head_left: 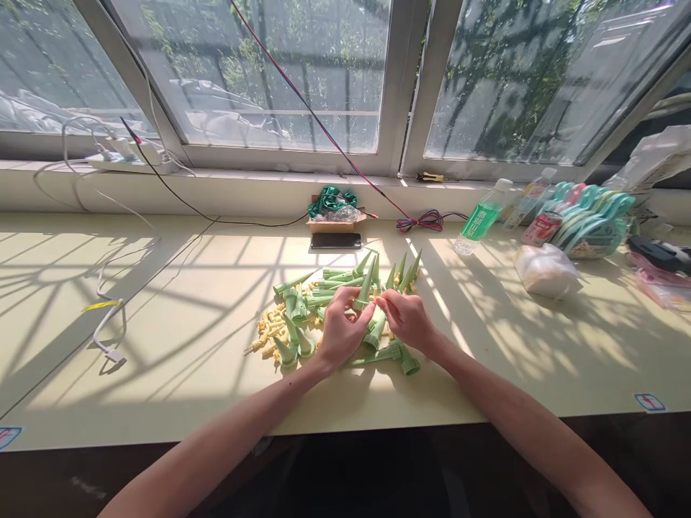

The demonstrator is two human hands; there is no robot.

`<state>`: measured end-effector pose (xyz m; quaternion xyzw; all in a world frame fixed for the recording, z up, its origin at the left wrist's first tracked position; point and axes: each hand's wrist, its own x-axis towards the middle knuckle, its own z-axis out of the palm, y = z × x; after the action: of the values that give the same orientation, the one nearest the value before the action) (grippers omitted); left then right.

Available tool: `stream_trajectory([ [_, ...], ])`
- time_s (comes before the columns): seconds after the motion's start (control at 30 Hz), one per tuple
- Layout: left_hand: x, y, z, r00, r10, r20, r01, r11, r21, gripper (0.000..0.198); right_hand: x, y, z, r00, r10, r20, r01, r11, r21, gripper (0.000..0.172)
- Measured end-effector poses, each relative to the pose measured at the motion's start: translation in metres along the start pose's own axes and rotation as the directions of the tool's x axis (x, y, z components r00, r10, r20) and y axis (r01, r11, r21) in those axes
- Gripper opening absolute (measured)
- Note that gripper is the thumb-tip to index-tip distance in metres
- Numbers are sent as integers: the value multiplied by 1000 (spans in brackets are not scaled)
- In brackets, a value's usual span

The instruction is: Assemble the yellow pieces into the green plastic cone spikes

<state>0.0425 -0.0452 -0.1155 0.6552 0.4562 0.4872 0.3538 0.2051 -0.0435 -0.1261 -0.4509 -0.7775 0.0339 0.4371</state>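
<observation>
Left hand [342, 329]: the grip is closed about the lower part of a pale green conical spike [367, 282], held point up above the worktop [178, 410]. Right hand [409, 316]: fingers curled just beside the spike's base; whether they are pinched on a small part cannot be told. A slack hold could drop a piece among the yellow fittings [271, 327]; a brushing wrist could roll the loose green parts [386, 352]. Behind, an open cardboard box [332, 227] contains crumpled green material [335, 196] and clear wrapping [339, 214]. The contents of the translucent bag [545, 267] are indistinct.
</observation>
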Motion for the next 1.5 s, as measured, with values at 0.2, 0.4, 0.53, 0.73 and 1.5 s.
stream_trajectory([
  [0.2,1,-1,-1,1000,21,-15,-21,1000,-2,24,0,-4,-1,999,32,-32,-29,994,101,10],
  [0.4,1,0,-1,1000,14,-11,-15,1000,-26,24,1,-6,0,1000,3,-28,2,983,181,5],
  [0.53,1,4,-1,1000,3,-5,-3,999,-47,26,1,-4,1,999,-4,-50,12,989,146,8],
  [0.73,0,9,-3,1000,-6,28,7,998,-57,29,0,-4,1,996,-9,-86,19,993,116,13],
  [1.5,3,8,-8,956,-76,282,187,901,-392,24,2,-6,-1,994,-74,-80,83,990,114,10],
])
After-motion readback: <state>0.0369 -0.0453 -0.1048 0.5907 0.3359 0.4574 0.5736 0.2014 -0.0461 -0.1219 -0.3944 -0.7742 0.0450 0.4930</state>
